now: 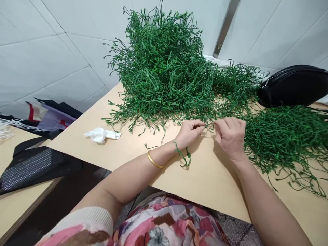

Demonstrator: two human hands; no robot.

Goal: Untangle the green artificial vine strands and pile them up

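My left hand is closed in a pinch, thumb against forefinger, on a thin green cord. Facing it across a small gap, my right hand also pinches the cord, its fingers curled. Part of the cord is hidden by the fingers. Just beyond both hands rises a big tangled heap of green cords with knotted, frayed-looking ends. To the right of my right hand spreads a second heap of cords. A few loose green cords lie by my left wrist, which wears a gold bangle.
A crumpled white tissue lies on the pale tabletop at left. At the back right sits a black bag. White tiled wall borders the table. Another table at far left holds black mesh material and white cords.
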